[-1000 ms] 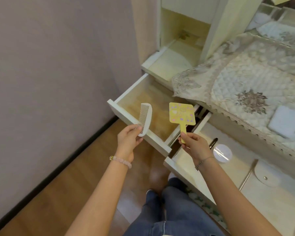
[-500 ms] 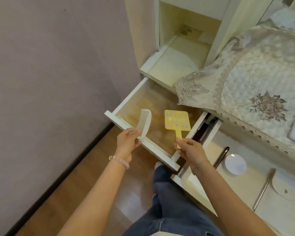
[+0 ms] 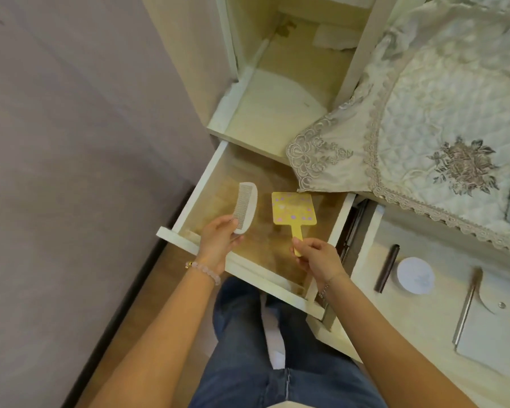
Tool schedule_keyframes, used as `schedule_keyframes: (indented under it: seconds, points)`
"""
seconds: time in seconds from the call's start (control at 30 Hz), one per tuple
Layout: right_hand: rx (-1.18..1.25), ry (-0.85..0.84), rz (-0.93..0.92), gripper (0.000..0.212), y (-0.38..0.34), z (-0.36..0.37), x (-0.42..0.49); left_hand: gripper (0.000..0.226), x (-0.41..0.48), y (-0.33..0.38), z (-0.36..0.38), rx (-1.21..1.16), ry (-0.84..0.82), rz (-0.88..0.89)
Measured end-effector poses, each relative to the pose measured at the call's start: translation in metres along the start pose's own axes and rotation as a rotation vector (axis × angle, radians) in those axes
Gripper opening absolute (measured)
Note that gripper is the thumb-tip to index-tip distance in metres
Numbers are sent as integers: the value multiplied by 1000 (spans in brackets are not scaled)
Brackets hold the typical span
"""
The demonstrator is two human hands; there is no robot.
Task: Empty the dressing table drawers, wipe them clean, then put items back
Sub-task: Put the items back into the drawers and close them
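Note:
The left drawer (image 3: 183, 240) of the dressing table is pulled open, its wooden bottom bare. Over it my left hand (image 3: 218, 244) pinches one end of a white comb (image 3: 246, 209), teeth facing left. My right hand (image 3: 317, 257) grips the handle of a yellow hand mirror (image 3: 292, 212) with pastel spots, held flat above the drawer's middle. A second drawer (image 3: 362, 260) is open to the right, and both hands are left of it.
The right drawer holds a dark slim stick (image 3: 387, 272), a round white compact (image 3: 415, 275), and a flat white pouch (image 3: 495, 334). A quilted lace cloth (image 3: 424, 113) covers the tabletop and overhangs the left drawer's back corner. A wall (image 3: 71, 142) stands close on the left. My legs (image 3: 265, 363) are below.
Both hands have moved forward and down over the left drawer, carrying the comb and the mirror. My view has shifted left, so the right drawer sits farther right.

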State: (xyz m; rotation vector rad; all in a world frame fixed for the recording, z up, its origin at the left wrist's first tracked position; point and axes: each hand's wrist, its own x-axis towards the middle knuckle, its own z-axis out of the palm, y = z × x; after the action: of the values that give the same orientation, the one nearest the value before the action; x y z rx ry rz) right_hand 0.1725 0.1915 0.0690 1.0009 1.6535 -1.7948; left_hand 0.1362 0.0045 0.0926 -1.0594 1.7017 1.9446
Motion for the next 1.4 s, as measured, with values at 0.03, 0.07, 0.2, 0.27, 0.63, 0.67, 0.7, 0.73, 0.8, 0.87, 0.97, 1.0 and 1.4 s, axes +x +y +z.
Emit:
schedule_keyframes:
  seconds: [0.03,0.07,0.2,0.27,0.63,0.67,0.7,0.73,0.8,0.87,0.97,1.0,1.4]
  points:
    - [20,17,11,19,-1,4,2,9,6,4,0,6,-20,-4]
    - [46,34,22,19,-1,8,4,11,12,7,0,15,-37,-6]
    - [145,122,60,14,-3,22,13,11,36,20,0,111,-94,-45]
    - [209,165,75,13,-4,30,18,16,48,25,0,153,-133,-75]
    - [353,315,146,8,7,55,48,28,95,20,9,375,-161,-152]
    - [359,323,150,8,9,56,49,27,99,18,9,392,-160,-146]
    - [366,331,154,9,10,57,51,26,102,15,9,402,-154,-141]
    - [378,340,159,10,12,58,52,25,106,14,8,407,-144,-137]
    - [370,364,172,9,15,60,56,24,112,11,5,408,-128,-137]
    - [293,386,181,17,19,60,59,20,116,8,3,403,-119,-145]
    - [108,409,189,19,23,60,65,15,118,8,-1,442,-87,-134]
    - [55,417,190,20,24,60,66,13,118,8,-1,462,-77,-121]
    - [-172,489,167,17,27,64,70,17,125,1,-7,806,-82,66]
